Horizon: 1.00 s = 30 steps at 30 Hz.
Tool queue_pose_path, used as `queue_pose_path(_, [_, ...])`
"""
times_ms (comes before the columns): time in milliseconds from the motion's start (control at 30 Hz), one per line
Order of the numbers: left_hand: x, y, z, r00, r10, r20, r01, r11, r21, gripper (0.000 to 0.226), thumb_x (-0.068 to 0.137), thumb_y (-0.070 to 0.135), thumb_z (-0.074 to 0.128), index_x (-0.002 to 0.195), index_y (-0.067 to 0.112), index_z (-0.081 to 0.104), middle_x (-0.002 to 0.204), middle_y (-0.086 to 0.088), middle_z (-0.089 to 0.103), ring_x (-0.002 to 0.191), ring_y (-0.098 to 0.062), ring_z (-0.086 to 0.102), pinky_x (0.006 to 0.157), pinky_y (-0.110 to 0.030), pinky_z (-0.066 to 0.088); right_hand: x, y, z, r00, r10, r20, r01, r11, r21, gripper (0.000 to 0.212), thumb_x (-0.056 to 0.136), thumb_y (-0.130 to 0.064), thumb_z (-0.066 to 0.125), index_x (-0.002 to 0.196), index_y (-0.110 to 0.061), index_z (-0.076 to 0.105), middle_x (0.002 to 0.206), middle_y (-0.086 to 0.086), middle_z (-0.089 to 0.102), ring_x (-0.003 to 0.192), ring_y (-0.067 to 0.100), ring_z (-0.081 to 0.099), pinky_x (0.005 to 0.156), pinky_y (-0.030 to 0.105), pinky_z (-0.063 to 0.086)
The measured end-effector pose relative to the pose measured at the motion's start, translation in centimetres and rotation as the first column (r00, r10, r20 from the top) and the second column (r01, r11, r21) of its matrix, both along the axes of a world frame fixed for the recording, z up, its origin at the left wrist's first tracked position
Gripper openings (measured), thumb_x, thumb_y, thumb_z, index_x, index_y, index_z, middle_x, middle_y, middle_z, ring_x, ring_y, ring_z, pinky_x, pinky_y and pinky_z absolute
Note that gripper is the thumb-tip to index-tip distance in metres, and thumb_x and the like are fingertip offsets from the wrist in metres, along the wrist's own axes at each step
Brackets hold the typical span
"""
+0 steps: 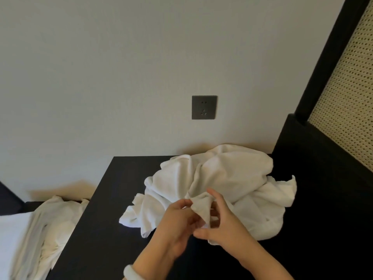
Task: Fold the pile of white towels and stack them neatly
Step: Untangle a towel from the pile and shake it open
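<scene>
- Left hand (181, 221), lower centre: fingers curled, pinching 1 towel corner (201, 207).
- Right hand (224, 225), just beside the left: thumb and fingers pinching the same corner.
- Wall (101, 67), pale grey, upper frame.
- Black table (101, 229), lower centre.
- Pile of white towels (232, 178), crumpled and unfolded, centre right, on the table by the wall.
- Cane panel (347, 98), black-framed, upper right.
- Pale cloth heap (54, 223), lower left, blurred.
- Socket (204, 107), dark, on the wall above the pile.
- White bangle (131, 272), left wrist.
</scene>
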State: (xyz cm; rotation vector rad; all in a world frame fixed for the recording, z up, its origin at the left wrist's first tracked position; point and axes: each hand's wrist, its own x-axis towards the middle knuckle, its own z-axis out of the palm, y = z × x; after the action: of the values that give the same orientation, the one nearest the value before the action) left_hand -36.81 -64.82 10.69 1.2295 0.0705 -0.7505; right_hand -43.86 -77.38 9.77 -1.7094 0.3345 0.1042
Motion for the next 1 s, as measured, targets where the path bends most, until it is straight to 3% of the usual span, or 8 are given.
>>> queue_pose_path(267, [1.2, -0.7, 0.0, 0.989, -0.022, 0.149, -0.006, 0.982, 0.187, 0.016, 0.094, -0.002, 0.053, 0.087, 0.002, 0.067, 0.086, -0.012, 0.069, 0.08, -0.02, 0.063, 0.073, -0.03, 0.055, 1.6, -1.9, 0.7, 0.95, -0.287, 0.124, 0.303, 0.943, -0.135, 0.006, 0.096, -0.028, 0.061, 0.092, -0.03, 0.057, 0.078, 0.0, 0.07, 0.072, 0.007, 0.065, 0.064, 0.021, 0.048])
queue_pose_path(367, [1.8, -0.1, 1.1, 0.971, -0.056, 0.234, -0.013, 0.959, 0.284, 0.013, 0.097, 0.003, 0.052, 0.089, 0.005, 0.063, 0.086, -0.012, 0.063, 0.08, -0.02, 0.059, 0.077, -0.036, 0.053, 3.1, -4.0, 1.8, 0.956, -0.249, 0.156, 0.29, 0.877, -0.382, 0.025, 0.097, -0.021, 0.06, 0.073, -0.018, 0.055, 0.067, -0.001, 0.053, 0.063, 0.008, 0.047, 0.061, 0.024, 0.037])
queue_pose_path(467, [3.7, 0.3, 6.4, 0.884, -0.125, 0.45, -0.06, 0.925, 0.375, 0.012, 0.084, 0.022, 0.058, 0.081, 0.013, 0.065, 0.083, -0.015, 0.062, 0.076, -0.027, 0.057, 0.079, -0.051, 0.051, 6.9, -7.6, 6.7, 0.948, -0.246, 0.204, 0.317, 0.803, -0.504, 0.021, 0.098, -0.018, 0.057, 0.083, -0.004, 0.061, 0.074, 0.009, 0.058, 0.069, 0.021, 0.051, 0.061, 0.025, 0.037])
queue_pose_path(533, [5.6, -0.1, 11.2, 0.819, -0.078, 0.568, -0.096, 0.958, 0.27, 0.012, 0.078, 0.023, 0.059, 0.079, 0.015, 0.067, 0.083, -0.02, 0.064, 0.077, -0.035, 0.059, 0.08, -0.054, 0.051, 9.8, -9.4, 12.4, 0.879, -0.289, 0.379, 0.447, 0.775, -0.446, 0.018, 0.093, -0.018, 0.053, 0.085, -0.01, 0.067, 0.085, 0.014, 0.066, 0.08, 0.03, 0.06, 0.07, 0.031, 0.044])
queue_pose_path(667, [10.0, -2.2, 18.9, 0.785, 0.122, 0.608, -0.162, 0.987, 0.011, 0.012, 0.097, 0.002, 0.054, 0.1, 0.007, 0.065, 0.079, -0.01, 0.056, 0.069, -0.018, 0.054, 0.06, -0.027, 0.049, 13.3, -11.0, 23.0, 0.603, -0.359, 0.713, 0.669, 0.714, -0.207, 0.017, 0.088, -0.012, 0.055, 0.081, -0.006, 0.069, 0.076, 0.005, 0.065, 0.074, 0.021, 0.06, 0.063, 0.03, 0.041])
queue_pose_path(767, [10.5, -4.2, 19.2, 0.862, 0.084, 0.5, -0.112, 0.993, 0.027, 0.012, 0.096, -0.002, 0.055, 0.092, 0.005, 0.063, 0.072, -0.006, 0.054, 0.058, -0.011, 0.051, 0.043, -0.018, 0.046, 14.8, -11.2, 21.4, 0.761, -0.298, 0.576, 0.597, 0.671, -0.441, 0.026, 0.091, -0.016, 0.062, 0.066, -0.011, 0.058, 0.07, 0.012, 0.058, 0.07, 0.025, 0.057, 0.062, 0.037, 0.041])
queue_pose_path(867, [9.9, -5.5, 16.1, 0.936, 0.041, 0.349, -0.07, 0.995, 0.072, 0.009, 0.094, -0.008, 0.056, 0.093, -0.001, 0.062, 0.075, -0.011, 0.053, 0.062, -0.016, 0.052, 0.044, -0.018, 0.051, 15.3, -11.0, 15.3, 0.884, -0.279, 0.374, 0.449, 0.729, -0.517, 0.038, 0.088, -0.015, 0.067, 0.057, -0.018, 0.045, 0.063, 0.006, 0.051, 0.063, 0.021, 0.05, 0.058, 0.034, 0.035])
queue_pose_path(1000, [9.9, -5.7, 16.6, 0.945, 0.054, 0.322, -0.064, 0.998, 0.022, 0.008, 0.092, -0.01, 0.058, 0.1, -0.009, 0.058, 0.089, -0.019, 0.058, 0.07, -0.024, 0.06, 0.051, -0.024, 0.057, 15.1, -10.4, 15.7, 0.838, -0.294, 0.459, 0.5, 0.749, -0.434, 0.04, 0.086, -0.014, 0.071, 0.057, -0.018, 0.044, 0.056, 0.0, 0.042, 0.061, 0.018, 0.04, 0.056, 0.032, 0.026])
